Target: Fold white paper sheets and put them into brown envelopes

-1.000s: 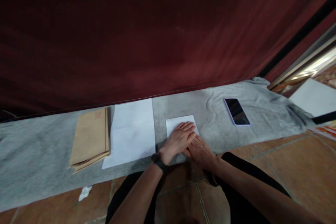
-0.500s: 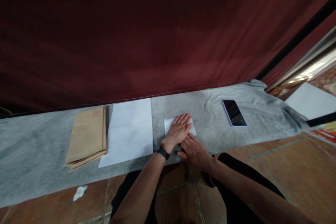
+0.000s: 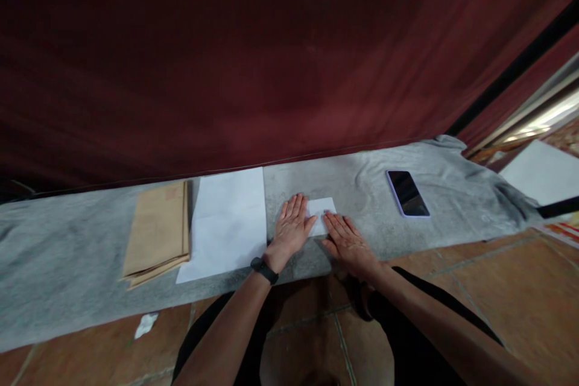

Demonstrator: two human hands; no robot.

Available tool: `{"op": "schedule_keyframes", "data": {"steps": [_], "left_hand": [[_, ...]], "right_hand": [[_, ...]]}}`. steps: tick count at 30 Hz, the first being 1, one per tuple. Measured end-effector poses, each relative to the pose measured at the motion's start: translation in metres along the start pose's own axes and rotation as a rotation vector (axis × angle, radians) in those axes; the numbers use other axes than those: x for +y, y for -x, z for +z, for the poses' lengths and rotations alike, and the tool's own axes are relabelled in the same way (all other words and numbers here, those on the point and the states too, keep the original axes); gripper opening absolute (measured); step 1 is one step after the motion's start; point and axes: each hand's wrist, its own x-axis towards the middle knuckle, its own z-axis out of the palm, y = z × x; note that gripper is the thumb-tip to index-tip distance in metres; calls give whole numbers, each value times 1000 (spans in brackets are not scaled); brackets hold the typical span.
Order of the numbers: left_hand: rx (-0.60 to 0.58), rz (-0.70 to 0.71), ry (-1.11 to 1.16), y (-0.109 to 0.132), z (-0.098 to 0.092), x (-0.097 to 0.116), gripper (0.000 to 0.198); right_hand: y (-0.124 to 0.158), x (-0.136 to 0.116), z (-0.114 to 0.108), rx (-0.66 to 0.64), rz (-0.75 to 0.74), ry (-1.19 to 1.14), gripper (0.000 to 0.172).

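Observation:
A small white piece of paper (image 3: 321, 207), seemingly folded, lies on the grey cloth (image 3: 312, 175) in front of me. My left hand (image 3: 292, 226) rests flat with fingers stretched out, covering the paper's left part. On its lower right corner lie the fingertips of my right hand (image 3: 348, 244), also flat and outstretched. The paper's middle shows between both hands; what is under the left palm is hidden. Just left of my left hand lies a stack of larger white sheets (image 3: 230, 217).
Brown paper envelopes (image 3: 158, 226) are piled left of the white sheets. To the right sits a phone (image 3: 408, 194) in a purple case. A dark red curtain (image 3: 271, 72) hangs behind the cloth. A crumpled white scrap (image 3: 145, 325) lies on the tiled floor (image 3: 520, 289).
My hands, overlapping on the paper before, are now apart. The left has slid left and the right is slightly to the right, uncovering the paper's middle.

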Motion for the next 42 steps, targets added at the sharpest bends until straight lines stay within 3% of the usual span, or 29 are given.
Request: {"op": "schedule_keyframes", "data": {"steps": [12,18,20,24,28,31,34,42], "left_hand": [[60,-124,-25,18,4,-10,69],[50,-167,-17,24,-3,-7,65],[57,-116,-3,27,-8,0,62],[34,156,75,39,-13,19,59],[-15,318,106,50,-10,31,60],[-41,316,104,53,-7,32,63],[-68,320,122,53,-8,32,68],[-104,311,151,53,-18,35,68]], "right_hand": [[-6,22,7,-17,84,44,62],[-9,38,7,-48,150,44,58],[-12,45,6,-68,165,35,58],[-26,48,-2,-81,175,-29,58],[-43,29,-9,-118,-11,-209,55],[-51,13,-9,-201,-125,-273,53],[-56,8,-7,-248,-132,-255,52],[-70,29,2,-237,-84,-125,53]]}}
